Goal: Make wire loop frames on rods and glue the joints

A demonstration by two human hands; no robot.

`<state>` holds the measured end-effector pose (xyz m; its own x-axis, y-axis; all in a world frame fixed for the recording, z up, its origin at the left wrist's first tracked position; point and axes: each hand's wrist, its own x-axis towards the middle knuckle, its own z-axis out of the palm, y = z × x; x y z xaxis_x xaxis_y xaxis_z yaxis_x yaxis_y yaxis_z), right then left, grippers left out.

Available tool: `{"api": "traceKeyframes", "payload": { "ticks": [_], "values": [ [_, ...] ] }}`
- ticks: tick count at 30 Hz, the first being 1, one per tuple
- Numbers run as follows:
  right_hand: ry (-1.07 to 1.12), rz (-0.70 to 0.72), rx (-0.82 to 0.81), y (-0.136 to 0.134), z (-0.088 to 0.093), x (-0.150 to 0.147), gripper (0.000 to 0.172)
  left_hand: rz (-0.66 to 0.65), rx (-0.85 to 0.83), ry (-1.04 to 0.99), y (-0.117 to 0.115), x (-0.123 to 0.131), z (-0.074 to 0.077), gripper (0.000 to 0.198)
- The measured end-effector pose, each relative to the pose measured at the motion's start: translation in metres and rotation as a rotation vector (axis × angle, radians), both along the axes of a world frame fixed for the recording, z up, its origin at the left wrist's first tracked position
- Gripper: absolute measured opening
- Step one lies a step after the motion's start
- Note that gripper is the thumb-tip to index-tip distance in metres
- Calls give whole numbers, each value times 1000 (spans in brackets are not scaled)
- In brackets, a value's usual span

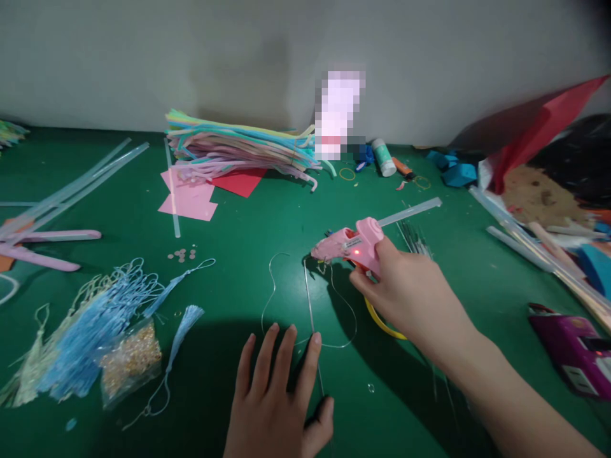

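Note:
A pink hot glue gun [365, 245] is gripped in my right hand [405, 280], its red light on and a clear glue stick [415, 210] poking out of its back. Its nozzle points left, right at the upper end of a thin straight wire [309, 292]. My left hand [281, 388] lies flat with fingers spread, the index fingertip pressing on that wire. A thin wire bent into a curved outline [356, 312] crosses the straight one near that fingertip. Under my right hand a yellow ring [382, 321] partly shows.
Blue tassels [95, 337] and a bag of gold beads [131, 362] lie left. Pipe cleaners [238, 146] are bundled at the back over pink paper [191, 200]. More glue sticks [86, 184] lie left. A purple device [568, 350] sits right, beyond loose wires [415, 238].

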<state>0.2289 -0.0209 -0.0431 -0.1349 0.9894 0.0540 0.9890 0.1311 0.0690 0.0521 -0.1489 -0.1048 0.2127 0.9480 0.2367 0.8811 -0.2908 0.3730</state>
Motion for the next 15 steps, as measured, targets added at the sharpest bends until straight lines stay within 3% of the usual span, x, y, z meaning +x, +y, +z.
{"api": "traceKeyframes", "payload": {
  "ticks": [15],
  "values": [
    [13,-2,-26,0,-1,0,14,6,-16,-8,-1,0,0,54]
  ]
}}
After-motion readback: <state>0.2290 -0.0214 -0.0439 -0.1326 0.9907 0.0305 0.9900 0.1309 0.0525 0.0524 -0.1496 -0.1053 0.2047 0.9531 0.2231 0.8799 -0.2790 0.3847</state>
